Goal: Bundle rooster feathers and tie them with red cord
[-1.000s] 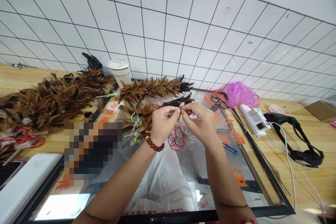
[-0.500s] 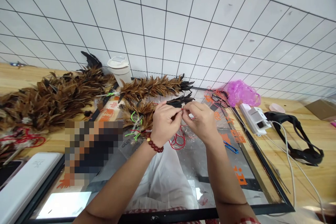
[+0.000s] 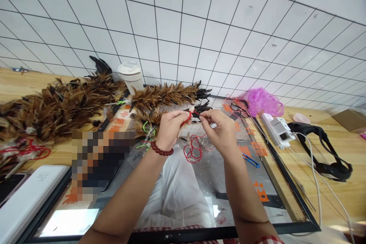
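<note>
My left hand (image 3: 170,129), with a bead bracelet at the wrist, is closed on the pale end of a feather piece, where red cord (image 3: 187,117) shows at the fingertips. My right hand (image 3: 219,126) pinches a short stretch of the cord just to the right, with a small gap between the hands. Behind them lie black feather tips (image 3: 202,109) and a brown feather strand (image 3: 168,95). Loops of loose red cord (image 3: 193,151) rest on the glass below. Part of a brown feather bundle (image 3: 145,122) is hidden behind my left hand.
A lidded white cup (image 3: 130,76) stands by the tiled wall. A large feather pile (image 3: 63,105) and a white box-like device (image 3: 37,202) are at left. At right are a pink bag (image 3: 264,101), a power strip (image 3: 277,129), blue snips (image 3: 251,161) and a black strap (image 3: 323,148).
My left hand has moved slightly left and turned, and the two hands have drawn apart. Red cord now shows between them.
</note>
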Motion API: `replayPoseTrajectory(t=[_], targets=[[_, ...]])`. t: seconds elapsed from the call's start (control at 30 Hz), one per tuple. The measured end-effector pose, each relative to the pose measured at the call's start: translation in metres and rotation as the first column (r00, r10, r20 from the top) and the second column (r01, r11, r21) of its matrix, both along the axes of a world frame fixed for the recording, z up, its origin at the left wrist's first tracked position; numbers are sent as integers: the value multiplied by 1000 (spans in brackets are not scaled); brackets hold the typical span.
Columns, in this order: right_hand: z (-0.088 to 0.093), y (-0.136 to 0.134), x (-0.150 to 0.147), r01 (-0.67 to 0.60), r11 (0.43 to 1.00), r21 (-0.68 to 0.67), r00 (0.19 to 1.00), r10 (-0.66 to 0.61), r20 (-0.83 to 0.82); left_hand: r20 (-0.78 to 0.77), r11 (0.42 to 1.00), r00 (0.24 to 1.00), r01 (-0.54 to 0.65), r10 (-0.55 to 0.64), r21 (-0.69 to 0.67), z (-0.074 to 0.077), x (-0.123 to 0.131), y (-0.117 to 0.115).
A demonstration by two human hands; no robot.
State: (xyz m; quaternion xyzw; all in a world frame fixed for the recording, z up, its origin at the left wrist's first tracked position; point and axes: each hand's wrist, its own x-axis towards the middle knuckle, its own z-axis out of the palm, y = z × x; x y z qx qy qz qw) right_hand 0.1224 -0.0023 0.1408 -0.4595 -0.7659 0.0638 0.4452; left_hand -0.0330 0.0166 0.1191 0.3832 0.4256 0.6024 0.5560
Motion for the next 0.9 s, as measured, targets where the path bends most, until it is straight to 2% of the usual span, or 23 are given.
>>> replayPoseTrajectory(t=[0.17, 0.27, 0.33, 0.4, 0.5, 0.57, 0.6, 0.67, 0.77, 0.83, 0.9], targets=[[-9, 7, -5, -21, 998, -53, 998, 18, -60, 187, 978, 963, 206, -196, -38, 4, 3, -3], [-12, 9, -5, -63, 995, -78, 995, 57, -85, 166, 972, 960, 234, -225, -34, 2, 3, -3], [-10, 8, -5, -46, 998, -47, 995, 41, -87, 65, 988, 986, 151, -151, 12, 0, 4, -3], [-7, 4, -6, -29, 999, -20, 996, 27, -83, -97, 996, 995, 31, -22, 83, -2, 5, -4], [-1, -2, -9, -79, 996, -44, 990, 73, -117, -353, 961, 916, -102, 191, 256, -1, 4, -8], [0, -3, -9, -113, 991, -72, 982, 100, -161, -438, 925, 852, -127, 287, 359, 0, 5, -10], [0, -3, -8, -106, 991, -82, 980, 91, -176, -445, 920, 845, -126, 295, 370, 1, 5, -11], [-3, 1, -5, -36, 995, -90, 986, 20, -168, -385, 951, 898, -102, 214, 291, 1, 7, -11], [-5, 6, 2, 137, 990, -31, 987, -139, -76, -156, 993, 987, -31, 48, 111, 0, 9, -10], [-4, 6, 5, 191, 981, 38, 981, -189, -46, -94, 997, 995, -25, 32, 74, -1, 10, -9], [-1, 4, 5, 201, 972, 126, 980, -197, -37, -108, 994, 991, -66, 76, 93, -3, 11, -8]])
